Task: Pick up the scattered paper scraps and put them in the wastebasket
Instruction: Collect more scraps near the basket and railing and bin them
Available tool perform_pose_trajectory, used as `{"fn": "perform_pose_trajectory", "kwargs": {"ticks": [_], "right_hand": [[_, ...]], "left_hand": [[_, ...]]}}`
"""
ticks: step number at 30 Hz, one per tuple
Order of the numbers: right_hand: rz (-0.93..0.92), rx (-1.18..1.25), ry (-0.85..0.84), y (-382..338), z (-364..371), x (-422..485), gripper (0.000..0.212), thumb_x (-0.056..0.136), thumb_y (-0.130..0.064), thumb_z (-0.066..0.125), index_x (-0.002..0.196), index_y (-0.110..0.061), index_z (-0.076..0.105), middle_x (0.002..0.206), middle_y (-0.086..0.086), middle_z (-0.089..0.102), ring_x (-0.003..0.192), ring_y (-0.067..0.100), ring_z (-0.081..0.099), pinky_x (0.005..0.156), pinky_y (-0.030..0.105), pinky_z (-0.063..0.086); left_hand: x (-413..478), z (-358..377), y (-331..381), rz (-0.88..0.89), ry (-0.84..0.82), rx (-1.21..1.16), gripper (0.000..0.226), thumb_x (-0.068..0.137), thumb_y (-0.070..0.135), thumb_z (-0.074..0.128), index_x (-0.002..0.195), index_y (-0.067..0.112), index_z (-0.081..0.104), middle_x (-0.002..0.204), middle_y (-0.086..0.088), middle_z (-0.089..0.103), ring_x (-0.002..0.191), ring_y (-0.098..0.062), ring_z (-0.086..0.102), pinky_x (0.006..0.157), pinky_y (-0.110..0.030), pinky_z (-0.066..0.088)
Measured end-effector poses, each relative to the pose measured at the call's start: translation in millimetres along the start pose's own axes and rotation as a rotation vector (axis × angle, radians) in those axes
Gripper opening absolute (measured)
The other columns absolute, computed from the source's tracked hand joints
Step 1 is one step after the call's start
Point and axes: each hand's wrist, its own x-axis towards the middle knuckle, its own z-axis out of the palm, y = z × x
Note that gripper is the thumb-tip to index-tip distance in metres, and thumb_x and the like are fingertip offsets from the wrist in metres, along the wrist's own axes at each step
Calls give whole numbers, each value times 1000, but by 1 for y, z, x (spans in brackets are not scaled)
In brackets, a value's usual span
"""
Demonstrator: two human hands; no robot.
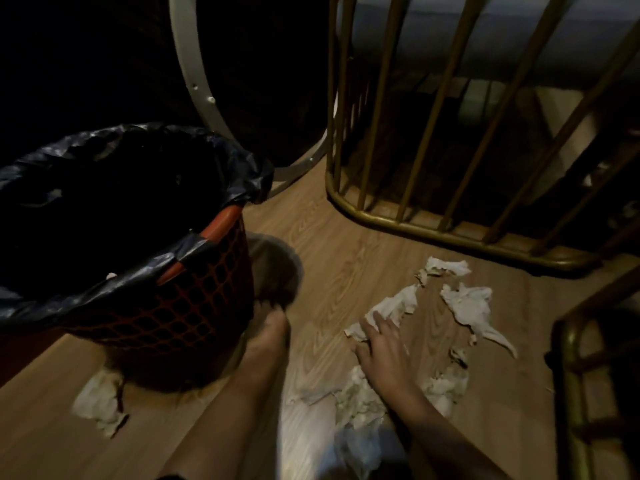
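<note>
White paper scraps (pixel 401 306) are lying beside the wastebasket (pixel 194 299); we are spreading our right hand (pixel 381 348) open over one, grasping nothing.

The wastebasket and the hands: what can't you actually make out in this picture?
- Inside of the wastebasket: black liner and dim light hide it.
- Left hand: motion-blurred beside the basket; grip unclear.
- Scrap at the bottom edge: blurred and cut off.
- Scrap by the basket: blurred.

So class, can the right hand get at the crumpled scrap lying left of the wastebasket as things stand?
Probably not easily: the right hand rests on scraps to the right, and the wastebasket and a forearm lie between it and that scrap.
</note>
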Motion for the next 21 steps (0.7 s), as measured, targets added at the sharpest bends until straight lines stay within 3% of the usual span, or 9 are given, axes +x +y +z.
{"fn": "perform_pose_trajectory", "kwargs": {"ticks": [3, 5, 7, 9, 11, 13, 15, 18, 21], "right_hand": [[-72, 64, 121, 9, 1, 0, 31, 79, -1, 64, 109, -7, 67, 115, 16, 64, 110, 36, 56, 90, 39, 50], [-68, 141, 185, 16, -13, 8, 29, 75, 10, 57, 97, -3, 70, 97, 16, 67, 96, 35, 61, 85, 33, 46], [-48, 191, 293, 24, -38, 25, 30, 73, 12, 52, 94, -1, 70, 93, 18, 69, 92, 36, 63, 83, 30, 43], [-13, 209, 355, 31, -66, 51, 30, 79, 10, 52, 103, -1, 67, 107, 19, 66, 105, 35, 57, 90, 33, 41], [25, 159, 317, 43, -87, 79, 30, 87, 1, 51, 115, -3, 61, 122, 18, 58, 119, 33, 45, 99, 37, 36], [84, 39, 202, 63, -94, 105, 37, 91, -11, 52, 127, -9, 52, 137, 14, 48, 130, 34, 34, 106, 43, 30], [163, -78, 58, 81, -90, 118, 45, 93, -20, 50, 137, -16, 42, 148, 10, 37, 137, 36, 24, 110, 50, 25], [174, -107, 31, 89, -69, 108, 43, 94, -11, 45, 137, -14, 42, 147, 15, 38, 133, 36, 31, 110, 43, 28], [117, -48, 122, 79, -51, 86, 40, 87, 4, 46, 126, -4, 53, 129, 18, 52, 122, 33, 42, 100, 36, 38]], "left_hand": [[-8, 0, 12, 66, 65, -124, 21, 90, 10, 46, 106, 0, 57, 116, -22, 53, 103, -32, 52, 78, -29, 39], [-22, -2, 26, 197, 119, -120, 15, 86, 9, 47, 82, 0, 60, 91, -21, 58, 82, -33, 56, 66, -32, 44], [-43, -2, 53, 286, 121, -169, 29, 93, 18, 41, 75, 4, 58, 79, -16, 60, 72, -27, 59, 63, -33, 42], [-64, 5, 83, 406, 70, -150, 24, 94, 20, 42, 88, 7, 61, 88, -14, 64, 80, -28, 62, 70, -33, 43], [-89, 14, 107, 500, -103, -132, 23, 87, 25, 49, 102, 10, 57, 104, -10, 56, 95, -27, 57, 80, -33, 44], [-109, 22, 118, 538, -320, -5, 41, 79, 33, 56, 113, 11, 49, 116, -7, 45, 107, -25, 47, 90, -34, 43], [-115, 28, 117, 639, -384, 222, 54, 75, 33, 60, 121, 12, 42, 122, -8, 41, 112, -28, 41, 90, -40, 43], [-112, 32, 102, 662, -355, 434, 47, 74, 24, 63, 116, 21, 43, 120, -7, 44, 112, -33, 42, 87, -46, 39], [-112, 31, 87, 604, -312, 386, 26, 82, 20, 52, 107, 22, 53, 115, -4, 50, 110, -30, 46, 84, -43, 40]]}}
